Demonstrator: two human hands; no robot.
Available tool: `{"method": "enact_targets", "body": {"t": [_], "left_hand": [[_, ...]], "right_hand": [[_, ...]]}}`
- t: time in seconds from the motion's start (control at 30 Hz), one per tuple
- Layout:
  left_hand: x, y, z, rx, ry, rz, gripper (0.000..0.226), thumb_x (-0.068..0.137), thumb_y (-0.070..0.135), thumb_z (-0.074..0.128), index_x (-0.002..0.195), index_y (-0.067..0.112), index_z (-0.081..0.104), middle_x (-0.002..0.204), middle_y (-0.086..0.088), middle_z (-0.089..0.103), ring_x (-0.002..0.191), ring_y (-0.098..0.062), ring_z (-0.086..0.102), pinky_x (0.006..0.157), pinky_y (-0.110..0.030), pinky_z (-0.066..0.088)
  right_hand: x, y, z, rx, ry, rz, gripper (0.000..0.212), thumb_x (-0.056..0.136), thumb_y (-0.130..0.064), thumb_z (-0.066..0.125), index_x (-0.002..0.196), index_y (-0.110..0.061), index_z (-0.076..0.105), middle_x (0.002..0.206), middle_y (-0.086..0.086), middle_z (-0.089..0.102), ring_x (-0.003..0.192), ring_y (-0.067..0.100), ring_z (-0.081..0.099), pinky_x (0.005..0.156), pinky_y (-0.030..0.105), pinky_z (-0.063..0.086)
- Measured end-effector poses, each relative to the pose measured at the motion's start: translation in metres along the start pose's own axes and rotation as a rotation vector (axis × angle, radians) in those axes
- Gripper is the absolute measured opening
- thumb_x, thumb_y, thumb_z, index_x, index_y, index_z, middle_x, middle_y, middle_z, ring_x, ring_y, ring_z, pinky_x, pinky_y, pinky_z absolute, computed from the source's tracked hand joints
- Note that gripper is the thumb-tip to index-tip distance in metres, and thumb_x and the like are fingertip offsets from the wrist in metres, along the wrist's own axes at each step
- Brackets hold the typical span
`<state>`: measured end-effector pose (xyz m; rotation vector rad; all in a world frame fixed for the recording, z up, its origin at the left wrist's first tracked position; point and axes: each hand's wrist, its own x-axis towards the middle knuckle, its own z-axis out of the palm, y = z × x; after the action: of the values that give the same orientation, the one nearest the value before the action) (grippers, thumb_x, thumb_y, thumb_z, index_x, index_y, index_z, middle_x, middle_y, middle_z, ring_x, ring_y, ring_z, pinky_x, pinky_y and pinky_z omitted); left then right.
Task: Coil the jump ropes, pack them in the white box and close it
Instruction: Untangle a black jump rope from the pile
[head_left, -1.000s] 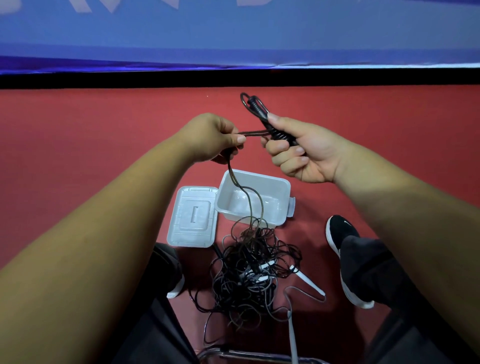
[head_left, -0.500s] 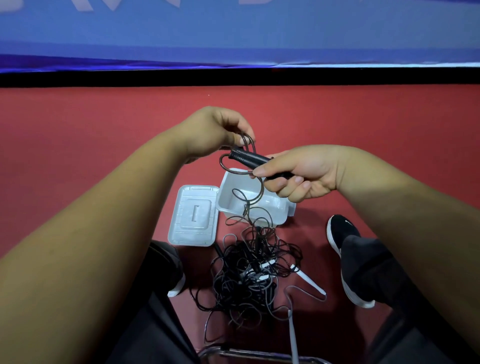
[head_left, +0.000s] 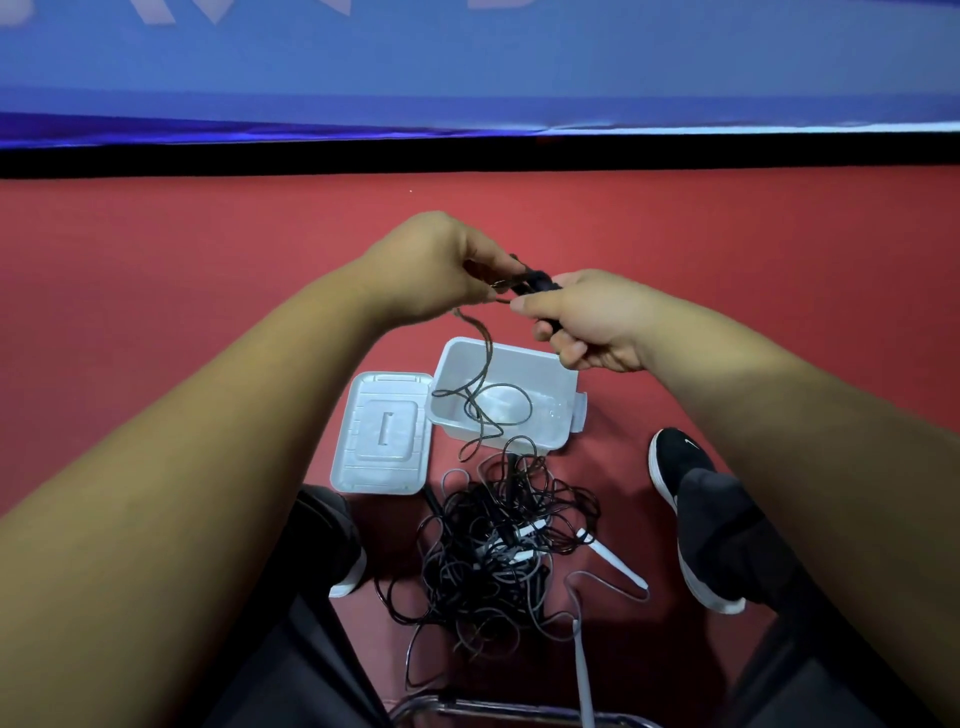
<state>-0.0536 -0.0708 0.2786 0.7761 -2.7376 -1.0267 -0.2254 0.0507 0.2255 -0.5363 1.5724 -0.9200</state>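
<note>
Hanging from two raised hands, a thin black jump rope cord (head_left: 485, 364) looped down over the open white box (head_left: 563, 387) to a tangled pile of black ropes (head_left: 498, 551) on the red floor (head_left: 156, 291). The right hand (head_left: 587, 322) was closed around a black handle (head_left: 540, 280); the left hand (head_left: 441, 265) pinched the cord beside it, fingertips nearly touching the right. The box's lid (head_left: 384, 434) lay flat, just left of the box. A white handle (head_left: 618, 564) stuck out of the pile's right side. A black shoe (head_left: 675, 462) rested to the right.
</note>
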Motion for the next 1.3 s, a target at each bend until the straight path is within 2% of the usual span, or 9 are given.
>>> {"method": "enact_targets", "body": {"t": [0.13, 0.3, 0.43, 0.6, 0.73, 0.83, 0.93, 1.07, 1.3], "left_hand": [[0.003, -0.004, 0.002, -0.114, 0.022, -0.212, 0.046, 0.074, 0.006, 0.093, 0.11, 0.012, 0.064, 0.084, 0.002, 0.08, 0.085, -0.017, 0.076, 0.09, -0.043, 0.059], [0.004, -0.016, 0.003, -0.154, 0.054, -0.372, 0.068, 0.063, 0.025, 0.101, 0.111, 0.01, 0.055, 0.088, -0.001, 0.078, 0.081, -0.021, 0.071, 0.072, -0.039, 0.052], [0.003, -0.018, 0.006, -0.184, -0.021, -0.377, 0.061, 0.071, 0.037, 0.096, 0.115, 0.017, 0.058, 0.095, -0.007, 0.077, 0.086, -0.023, 0.077, 0.078, -0.044, 0.061], [-0.002, -0.014, 0.01, -0.322, -0.08, -0.341, 0.052, 0.085, 0.039, 0.086, 0.124, 0.021, 0.059, 0.079, -0.001, 0.075, 0.069, -0.015, 0.067, 0.054, -0.028, 0.052], [-0.002, -0.014, 0.005, -0.48, -0.089, -0.317, 0.044, 0.09, 0.042, 0.079, 0.123, 0.017, 0.063, 0.1, -0.004, 0.079, 0.076, -0.017, 0.068, 0.06, -0.031, 0.056], [-0.001, -0.017, 0.001, -0.627, -0.049, -0.319, 0.043, 0.098, 0.052, 0.065, 0.121, 0.016, 0.067, 0.112, -0.007, 0.077, 0.085, -0.024, 0.073, 0.077, -0.041, 0.062], [0.002, -0.022, 0.0, -0.694, 0.037, -0.256, 0.035, 0.104, 0.043, 0.06, 0.125, 0.017, 0.07, 0.108, -0.007, 0.075, 0.085, -0.023, 0.069, 0.083, -0.04, 0.06], [0.005, -0.025, 0.002, -0.674, 0.052, -0.19, 0.027, 0.105, 0.017, 0.062, 0.13, 0.013, 0.07, 0.102, -0.006, 0.072, 0.071, -0.016, 0.063, 0.071, -0.028, 0.059], [0.004, -0.027, -0.001, -0.674, 0.022, -0.155, 0.02, 0.106, 0.009, 0.057, 0.122, 0.002, 0.066, 0.089, -0.008, 0.069, 0.067, -0.011, 0.061, 0.07, -0.023, 0.057]], "right_hand": [[0.001, -0.001, 0.008, 0.16, -0.001, -0.074, 0.021, 0.104, -0.021, 0.068, 0.121, -0.017, 0.057, 0.074, 0.003, 0.049, 0.048, 0.007, 0.03, 0.04, 0.018, 0.029], [-0.004, -0.001, 0.015, 0.23, -0.093, -0.151, 0.029, 0.104, -0.03, 0.068, 0.127, -0.016, 0.058, 0.079, 0.003, 0.05, 0.056, 0.009, 0.025, 0.042, 0.018, 0.029], [-0.009, -0.005, 0.019, 0.238, -0.002, -0.161, 0.046, 0.1, -0.059, 0.063, 0.125, -0.021, 0.059, 0.074, 0.002, 0.052, 0.055, 0.011, 0.025, 0.043, 0.019, 0.025], [-0.007, -0.003, 0.019, 0.281, 0.056, -0.169, 0.045, 0.101, -0.063, 0.059, 0.12, -0.022, 0.056, 0.07, 0.002, 0.053, 0.053, 0.011, 0.024, 0.042, 0.02, 0.022], [-0.009, -0.006, 0.015, 0.294, 0.066, -0.185, 0.028, 0.104, -0.051, 0.061, 0.11, -0.025, 0.053, 0.068, 0.003, 0.051, 0.052, 0.012, 0.022, 0.041, 0.021, 0.019], [-0.011, -0.008, 0.012, 0.169, 0.064, -0.217, 0.022, 0.105, -0.046, 0.059, 0.109, -0.025, 0.055, 0.068, 0.003, 0.05, 0.051, 0.013, 0.023, 0.045, 0.024, 0.017], [-0.013, -0.005, 0.015, 0.04, 0.057, -0.242, 0.02, 0.105, -0.044, 0.06, 0.103, -0.025, 0.055, 0.068, 0.005, 0.051, 0.05, 0.015, 0.027, 0.047, 0.024, 0.021], [-0.014, -0.002, 0.018, -0.009, 0.035, -0.244, 0.021, 0.105, -0.042, 0.06, 0.103, -0.022, 0.056, 0.072, 0.007, 0.053, 0.051, 0.015, 0.029, 0.047, 0.024, 0.024], [-0.024, -0.003, 0.017, 0.165, -0.153, -0.147, 0.044, 0.108, -0.046, 0.054, 0.119, -0.006, 0.066, 0.07, 0.005, 0.054, 0.049, 0.011, 0.03, 0.043, 0.023, 0.031]]}}
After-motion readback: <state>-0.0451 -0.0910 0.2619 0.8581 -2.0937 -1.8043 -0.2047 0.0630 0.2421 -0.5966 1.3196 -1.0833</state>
